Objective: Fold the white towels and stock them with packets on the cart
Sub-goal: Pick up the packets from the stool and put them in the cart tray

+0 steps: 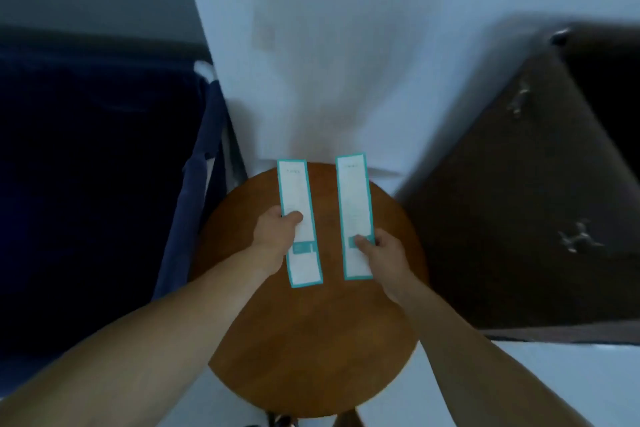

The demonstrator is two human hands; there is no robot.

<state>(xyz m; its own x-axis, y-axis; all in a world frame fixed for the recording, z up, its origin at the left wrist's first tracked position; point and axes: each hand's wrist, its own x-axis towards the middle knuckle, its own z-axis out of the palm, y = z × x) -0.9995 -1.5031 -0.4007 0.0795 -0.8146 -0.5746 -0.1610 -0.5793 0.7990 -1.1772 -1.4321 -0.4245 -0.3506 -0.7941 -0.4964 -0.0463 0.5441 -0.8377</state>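
Observation:
Two long white packets with teal borders are held side by side above a round brown stool (311, 340). My left hand (275, 241) grips the left packet (298, 204) near its lower half, thumb on top. My right hand (381, 253) pinches the right packet (354, 204) at its teal label near the lower end. Both packets point away from me. No towel is in view.
A dark blue fabric bag on a frame (104, 184) stands at the left, its edge beside the stool. A dark brown cabinet (502, 218) with metal handles (578, 236) stands at the right. A white wall (346, 45) lies ahead, pale floor below.

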